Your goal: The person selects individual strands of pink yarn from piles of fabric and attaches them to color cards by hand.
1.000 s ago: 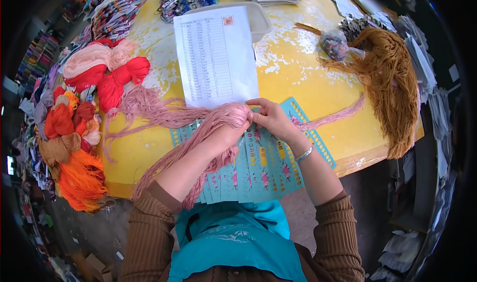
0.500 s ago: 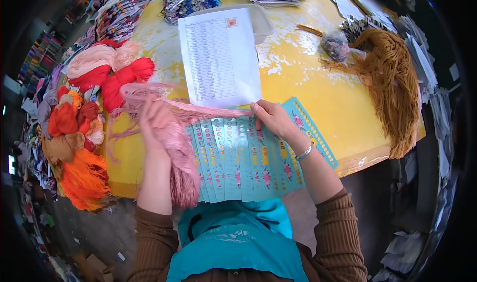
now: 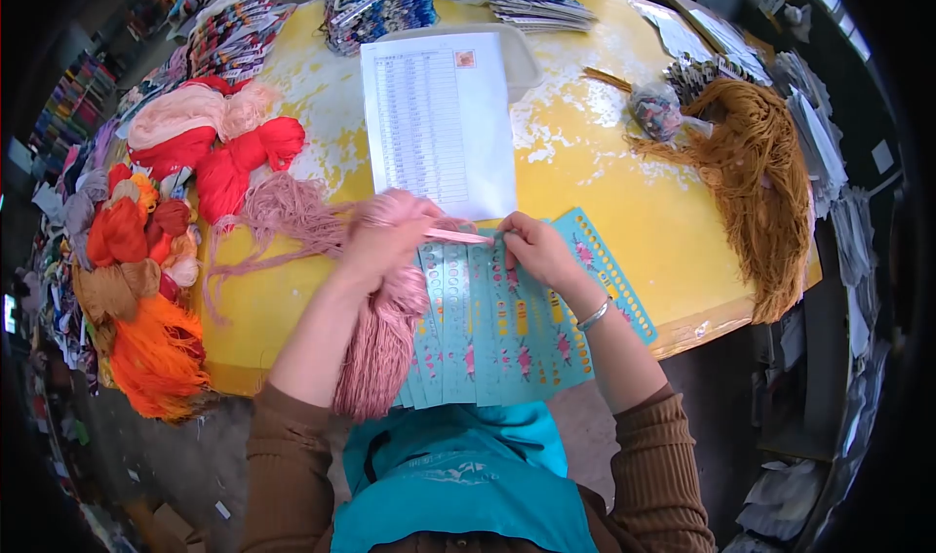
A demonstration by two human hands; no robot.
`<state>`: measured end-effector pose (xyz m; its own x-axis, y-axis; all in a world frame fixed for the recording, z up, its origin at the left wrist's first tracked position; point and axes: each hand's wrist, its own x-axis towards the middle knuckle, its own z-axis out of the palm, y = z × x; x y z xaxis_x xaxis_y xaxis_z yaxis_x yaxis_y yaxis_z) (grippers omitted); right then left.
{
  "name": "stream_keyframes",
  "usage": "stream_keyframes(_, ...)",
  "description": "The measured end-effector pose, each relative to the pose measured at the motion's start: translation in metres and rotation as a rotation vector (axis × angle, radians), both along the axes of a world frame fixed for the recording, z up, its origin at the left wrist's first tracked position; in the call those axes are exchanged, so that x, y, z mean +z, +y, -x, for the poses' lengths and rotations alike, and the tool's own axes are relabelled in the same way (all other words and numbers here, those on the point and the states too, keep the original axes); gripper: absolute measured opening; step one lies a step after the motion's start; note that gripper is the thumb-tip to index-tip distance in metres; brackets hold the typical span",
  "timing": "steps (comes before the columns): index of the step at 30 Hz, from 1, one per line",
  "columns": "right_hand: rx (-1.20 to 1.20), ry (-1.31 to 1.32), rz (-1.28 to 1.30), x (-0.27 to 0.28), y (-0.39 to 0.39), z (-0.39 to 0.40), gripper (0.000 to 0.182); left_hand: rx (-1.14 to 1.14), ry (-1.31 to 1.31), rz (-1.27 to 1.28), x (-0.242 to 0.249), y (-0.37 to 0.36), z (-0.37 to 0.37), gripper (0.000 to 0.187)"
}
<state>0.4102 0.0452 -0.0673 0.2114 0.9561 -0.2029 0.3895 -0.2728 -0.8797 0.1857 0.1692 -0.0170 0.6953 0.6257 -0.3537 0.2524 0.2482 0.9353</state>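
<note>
A hank of dusty-pink embroidery thread (image 3: 378,358) hangs from my left hand (image 3: 385,246), whose fingers are closed round it. From there a short pink bundle of strands runs right to my right hand (image 3: 536,246), which pinches its end at the top edge of the cards. Fanned out under both hands lie several turquoise punched thread cards (image 3: 478,329), with round holes and printed pink flowers. More loose pink thread (image 3: 283,212) trails over the table to the left of my left hand.
A printed list (image 3: 439,124) lies beyond the cards on the yellow table (image 3: 604,173). Red skeins (image 3: 244,163) and an orange hank (image 3: 161,353) are at left. Brown thread (image 3: 751,182) hangs over the right edge. Bundled thread cards (image 3: 375,12) stand at the back.
My left hand has moved right, toward my right hand, bringing the pink hank along. The stretch of thread between the hands is shorter. My right hand stays at the cards' top edge.
</note>
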Motion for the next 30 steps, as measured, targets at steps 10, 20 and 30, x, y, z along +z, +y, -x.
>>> stream_keyframes(10, 0.029, -0.266, 0.044, 0.014, 0.003, 0.008, 0.022, 0.522, -0.066, -0.061, 0.036, 0.118, 0.153, 0.026)
stream_keyframes(20, 0.011, -0.274, 0.000, 0.011, 0.003, 0.013, 0.022, 0.837, -0.545, 0.060, 0.084, 0.066, 0.396, 0.032)
stream_keyframes(30, -0.100, -0.187, -0.199, 0.005, 0.005, 0.028, 0.049, 0.926, -0.772, -0.428, 0.167, -0.169, 0.337, 0.042)
